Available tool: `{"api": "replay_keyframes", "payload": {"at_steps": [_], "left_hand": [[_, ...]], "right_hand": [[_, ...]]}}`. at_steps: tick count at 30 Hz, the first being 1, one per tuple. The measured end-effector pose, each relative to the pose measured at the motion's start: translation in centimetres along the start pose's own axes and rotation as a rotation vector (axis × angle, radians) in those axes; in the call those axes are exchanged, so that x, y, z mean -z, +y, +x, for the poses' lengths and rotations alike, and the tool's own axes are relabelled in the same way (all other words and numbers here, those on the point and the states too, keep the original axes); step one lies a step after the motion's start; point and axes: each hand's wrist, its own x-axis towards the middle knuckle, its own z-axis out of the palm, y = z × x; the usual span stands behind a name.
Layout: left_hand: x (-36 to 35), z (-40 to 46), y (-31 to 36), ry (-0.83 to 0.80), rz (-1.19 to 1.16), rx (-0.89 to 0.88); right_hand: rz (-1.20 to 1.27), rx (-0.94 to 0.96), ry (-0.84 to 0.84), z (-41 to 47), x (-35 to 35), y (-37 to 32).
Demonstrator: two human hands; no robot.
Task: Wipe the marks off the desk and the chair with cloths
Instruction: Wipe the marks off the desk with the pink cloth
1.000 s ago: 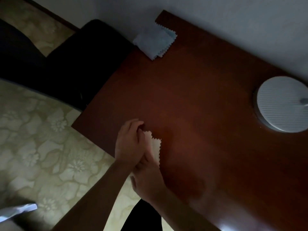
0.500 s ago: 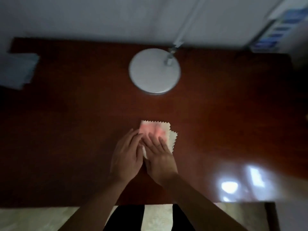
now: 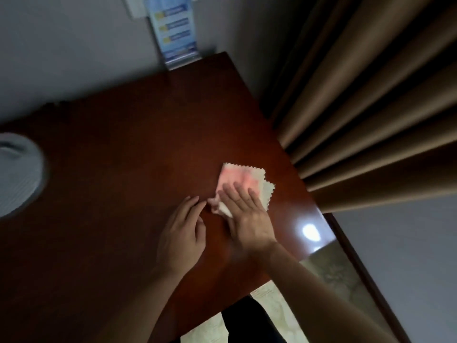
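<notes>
A cream cloth point(image 3: 243, 178) with zigzag edges and a pink stain lies on the dark red-brown desk point(image 3: 128, 149), near its right edge. My right hand point(image 3: 244, 214) presses flat on the cloth's near half, fingers straight and spread. My left hand point(image 3: 184, 231) rests on the bare desk just left of the cloth, fingers loosely bent, holding nothing. The chair and the blue cloth are out of view.
The white round lamp base point(image 3: 17, 174) sits at the left edge of view. A blue leaflet stand point(image 3: 176, 33) stands at the desk's far corner against the wall. Brown curtains point(image 3: 366, 100) hang right of the desk. Patterned floor point(image 3: 272, 315) shows below the near edge.
The hands and the cream cloth have travelled from the desk's left end, past the lamp base, to its right end. My left hand has come off the cloth onto the bare wood.
</notes>
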Motion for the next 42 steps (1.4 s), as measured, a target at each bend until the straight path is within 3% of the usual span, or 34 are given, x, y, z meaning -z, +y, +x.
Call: {"api": "replay_keyframes", "payload": {"at_steps": [4,6,8,12,15,18,20,22,24,30,35,39,42], "left_hand": [[-1.7,3.2,4.4,-0.069,0.044,-0.039],[-1.7,4.1,5.1,-0.037,0.031,-0.005],[-0.9,4.3,4.8,0.019,0.002,0.060],[0.7,2.7,2.0,0.039,0.042,0.093],[1.5,2.1,-0.4,0.076,0.064,0.174],[1.0,2.1,-1.3,0.075,0.135,0.168],[0.6,2.0,-1.1,0.062,0.172,0.145],[0.0,2.3,-0.1,0.049,0.180,0.139],[-0.2,2.6,0.7,0.012,0.183,0.147],[-0.9,3.2,2.0,-0.034,0.226,0.111],[-1.6,3.3,2.3,-0.068,0.281,0.118],[-1.3,3.6,3.0,-0.141,0.268,0.134],[-0.1,3.3,4.1,-0.184,0.190,0.115]], "right_hand": [[-0.037,-0.220,0.151,-1.6,1.9,7.5],[0.030,-0.294,0.151,-0.9,1.8,6.4],[0.056,-0.225,0.113,-0.5,0.7,2.9],[0.040,0.095,-0.051,0.3,-1.9,-4.6],[-0.076,0.216,-0.150,4.2,-1.6,-4.3],[-0.077,0.053,-0.175,8.0,0.0,-0.8],[0.029,-0.125,-0.040,7.5,1.0,0.9],[0.045,-0.175,0.130,4.6,1.1,1.7],[0.035,-0.163,0.197,1.5,0.0,0.8],[0.016,0.083,0.067,0.5,-0.8,-0.8],[0.058,-0.229,0.168,0.3,2.4,8.5],[0.357,-0.622,0.219,-0.5,4.7,11.2],[0.512,-0.575,0.297,-0.7,6.3,8.6]]}}
